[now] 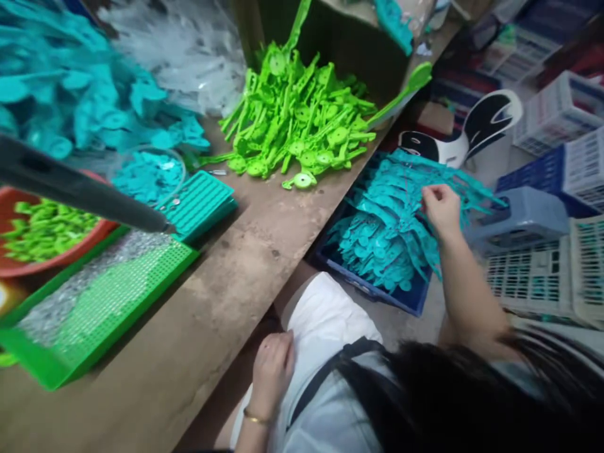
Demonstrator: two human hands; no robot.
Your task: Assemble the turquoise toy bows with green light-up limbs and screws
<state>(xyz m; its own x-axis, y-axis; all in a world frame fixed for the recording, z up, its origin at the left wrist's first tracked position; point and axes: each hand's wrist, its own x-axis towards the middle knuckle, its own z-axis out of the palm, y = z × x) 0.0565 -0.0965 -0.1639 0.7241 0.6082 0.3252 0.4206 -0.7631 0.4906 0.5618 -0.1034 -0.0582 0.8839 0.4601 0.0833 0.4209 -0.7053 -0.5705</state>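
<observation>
Right hand: my right hand (441, 207) reaches down beside the bench, fingers pinched together on teal plastic pieces (387, 233).
Teal pieces: heaped in a blue crate (377, 290) on the floor, right of the wooden bench (236, 277).
Left hand: my left hand (272, 371) rests on my lap in a loose fist, holding nothing.
On the bench: a pile of green plastic pieces (297, 126) and a green tray (101, 308).
</observation>
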